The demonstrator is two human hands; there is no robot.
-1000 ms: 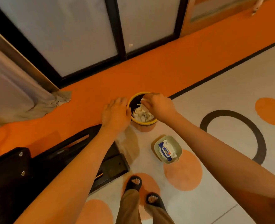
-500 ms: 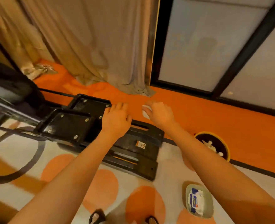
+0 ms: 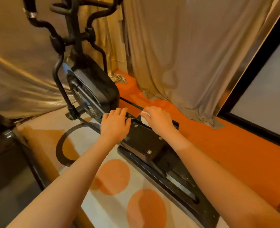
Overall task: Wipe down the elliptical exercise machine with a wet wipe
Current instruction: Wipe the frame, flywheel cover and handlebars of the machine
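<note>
I have the elliptical ahead on the rug, its pedal under both hands. My left hand hangs above with loose fingers, holding nothing, probably ready to steady; my right hand grips the balled wipe, ready to scrub.

Left hand lies flat; right hand is curled.
</note>
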